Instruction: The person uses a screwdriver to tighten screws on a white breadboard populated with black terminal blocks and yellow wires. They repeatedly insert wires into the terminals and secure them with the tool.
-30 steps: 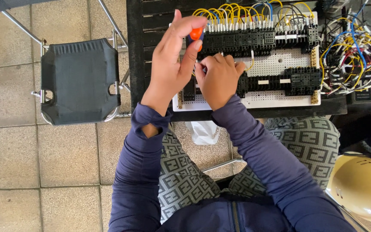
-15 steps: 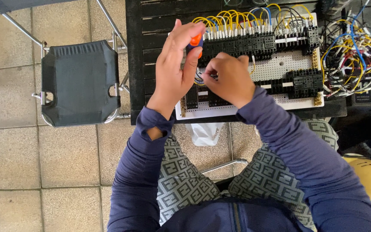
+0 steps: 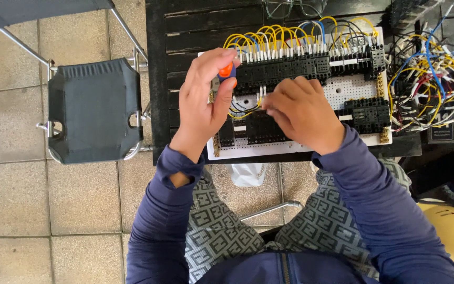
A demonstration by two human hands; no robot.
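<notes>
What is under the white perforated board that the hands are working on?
The white perforated board lies on a black slatted table. Its slats show around the board; whatever sits directly beneath the board is covered.

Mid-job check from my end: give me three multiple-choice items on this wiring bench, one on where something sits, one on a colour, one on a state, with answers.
1. Where is the folding chair relative to the white perforated panel?
A. To its left, on the tiled floor
B. On top of it
C. To its right, under the loose wires

2. What colour is the handle of the screwdriver in the left hand?
A. Green
B. Orange
C. White

3. What is the right hand doing?
A. Hanging off the table, holding nothing
B. Holding the yellow helmet
C. Resting on the panel, fingers at the wires in its middle

Answers: 1 A, the chair stands left of the dark table. 2 B, an orange handle top shows between thumb and forefinger. 3 C, its fingertips meet the small wires beside the black terminal blocks.
</notes>
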